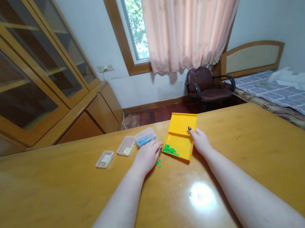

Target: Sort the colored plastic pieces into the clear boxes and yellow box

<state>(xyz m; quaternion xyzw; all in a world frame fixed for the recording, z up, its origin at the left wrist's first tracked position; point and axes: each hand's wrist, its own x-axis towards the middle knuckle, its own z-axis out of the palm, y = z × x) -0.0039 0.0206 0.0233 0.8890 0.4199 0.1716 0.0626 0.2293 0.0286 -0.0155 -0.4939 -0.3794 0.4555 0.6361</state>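
Note:
A yellow tray (182,124) lies on the wooden table (265,149), with a small heap of green beads (170,150) at its near left corner. My right hand (200,139) grips the tray's right edge, thumb on the rim. My left hand (148,156) rests on the table at the tray's left edge, fingers curled and touching the beads' side. A few green beads (158,162) lie loose on the table under that hand.
Three small clear boxes stand left of the tray: one with blue beads (145,136), one with pale pieces (126,146), one further left (105,159). Behind the table are a brown chair (208,84), a bed (290,93) and wooden cabinets (30,72).

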